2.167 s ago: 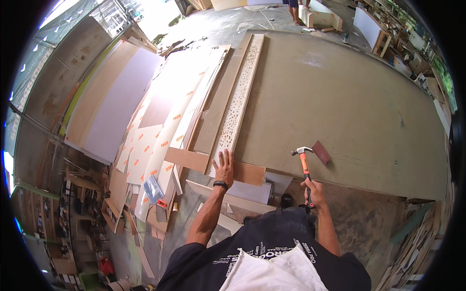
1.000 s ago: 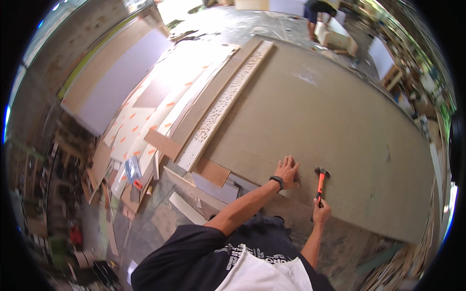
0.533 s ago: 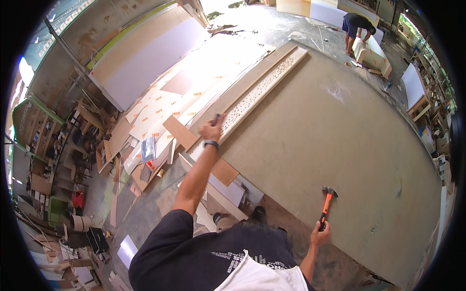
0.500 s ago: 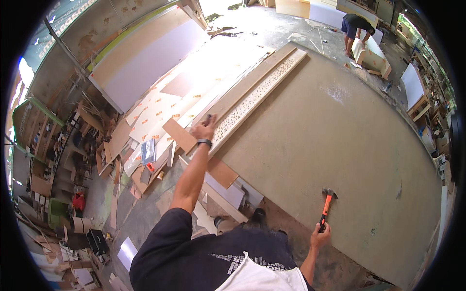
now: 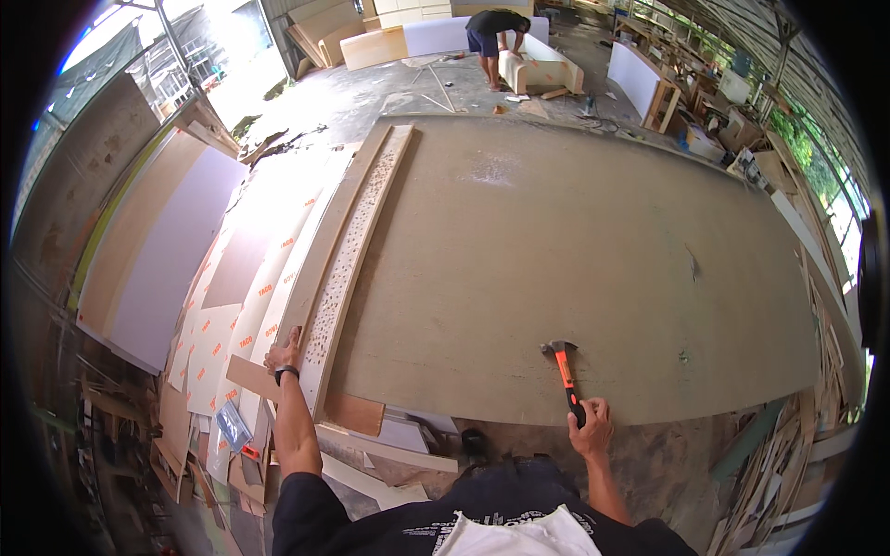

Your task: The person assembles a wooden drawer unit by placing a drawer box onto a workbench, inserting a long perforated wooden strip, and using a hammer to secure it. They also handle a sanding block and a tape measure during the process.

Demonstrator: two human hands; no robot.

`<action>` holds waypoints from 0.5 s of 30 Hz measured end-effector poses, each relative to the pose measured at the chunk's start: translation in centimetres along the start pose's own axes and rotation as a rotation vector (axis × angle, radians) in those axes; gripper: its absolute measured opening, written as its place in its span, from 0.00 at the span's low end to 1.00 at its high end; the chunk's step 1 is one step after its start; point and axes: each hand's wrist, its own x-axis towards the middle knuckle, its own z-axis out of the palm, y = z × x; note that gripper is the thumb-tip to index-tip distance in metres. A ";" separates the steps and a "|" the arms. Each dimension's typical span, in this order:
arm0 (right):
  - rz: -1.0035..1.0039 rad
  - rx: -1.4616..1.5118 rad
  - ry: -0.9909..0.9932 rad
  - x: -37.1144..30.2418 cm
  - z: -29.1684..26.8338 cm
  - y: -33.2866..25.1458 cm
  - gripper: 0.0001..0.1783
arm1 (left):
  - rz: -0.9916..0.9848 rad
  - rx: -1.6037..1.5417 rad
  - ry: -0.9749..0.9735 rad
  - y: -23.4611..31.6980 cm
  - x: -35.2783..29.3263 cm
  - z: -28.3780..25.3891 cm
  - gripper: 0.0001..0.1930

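Observation:
A claw hammer (image 5: 565,371) with an orange and black handle lies over the near edge of the large brown tabletop (image 5: 575,259). My right hand (image 5: 593,430) is closed around the end of its grip, and the steel head points away from me. At the left, my left hand (image 5: 282,356) is at the near part of a long wooden strip (image 5: 311,278). Its fingers look pinched together; whatever they may hold is too small to make out. Beside that strip runs a long pale panel (image 5: 345,266) covered in small brown spots.
Printed white sheets (image 5: 209,347) and offcuts lie left of the tabletop, with a blue packet (image 5: 233,424) among them. A large white panel (image 5: 176,250) leans farther left. Another person (image 5: 496,42) bends over a pale wooden piece at the back. Scrap strips (image 5: 788,473) are stacked at the right.
The view has swung to the right, so everything appears shifted left. My left hand remains by the strip, and my right hand still grips the hammer at the tabletop's near edge.

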 end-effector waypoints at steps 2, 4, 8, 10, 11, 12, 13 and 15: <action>-0.069 0.013 0.167 -0.3 -0.5 0.7 0.20 | 0.012 0.025 0.104 -0.5 -2.0 -1.5 0.52; -0.118 0.025 0.336 -1.3 -1.3 1.9 0.16 | 0.084 -0.055 0.172 -1.4 -3.8 -1.6 0.48; 0.353 0.477 0.093 -8.0 0.2 7.1 0.16 | 0.163 -0.229 0.345 -5.2 -9.2 0.2 0.37; 0.491 0.382 -0.189 -11.3 2.4 10.1 0.16 | 0.204 -0.319 0.405 -6.2 -14.3 1.1 0.31; 0.555 0.331 -0.318 -12.8 4.4 12.0 0.18 | 0.214 -0.374 0.402 -5.5 -17.9 0.9 0.29; 0.567 0.474 -0.404 -14.5 7.5 14.6 0.20 | 0.220 -0.434 0.391 -5.3 -20.8 1.0 0.26; 0.564 0.613 -0.513 -15.5 10.2 16.8 0.22 | 0.206 -0.541 0.408 -7.0 -22.0 2.9 0.24; 0.754 0.962 -0.883 -15.3 12.3 17.6 0.26 | 0.226 -0.582 0.299 -8.4 -27.4 3.8 0.22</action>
